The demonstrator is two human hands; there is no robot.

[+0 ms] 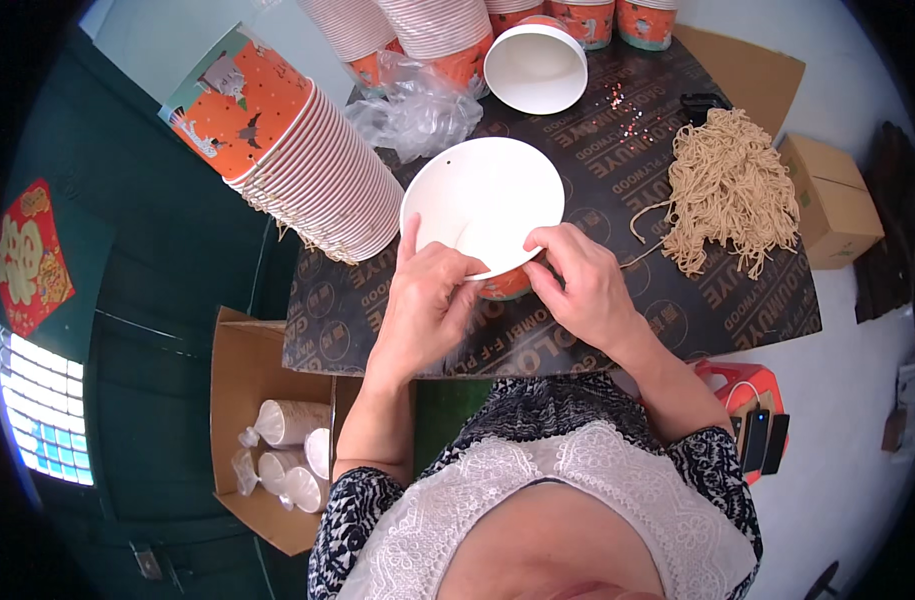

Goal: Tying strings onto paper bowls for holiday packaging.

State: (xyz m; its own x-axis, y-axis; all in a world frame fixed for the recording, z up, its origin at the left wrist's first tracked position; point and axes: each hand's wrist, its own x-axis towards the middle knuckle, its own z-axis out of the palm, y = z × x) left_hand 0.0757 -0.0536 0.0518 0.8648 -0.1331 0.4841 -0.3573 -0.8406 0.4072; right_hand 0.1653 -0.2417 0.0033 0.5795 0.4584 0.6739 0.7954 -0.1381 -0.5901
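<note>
Hands grasp an empty white-lined orange paper bowl point(482, 205) by its near rim, left hand point(424, 305) and right hand point(582, 285) hiding its lower side, on a dark plywood board point(597, 150) between a toppled bowl stack point(297, 150) left and tan string bundle point(727, 190) right, with more cups in the cardboard box point(247, 440) below.

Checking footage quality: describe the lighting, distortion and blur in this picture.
Head view: even, soft daylight, faint shadows; the white paper bowl is bright, nearly washed out; strong fisheye bends the plywood board edges, dark vignette at corners; both hands reasonably sharp.
</note>
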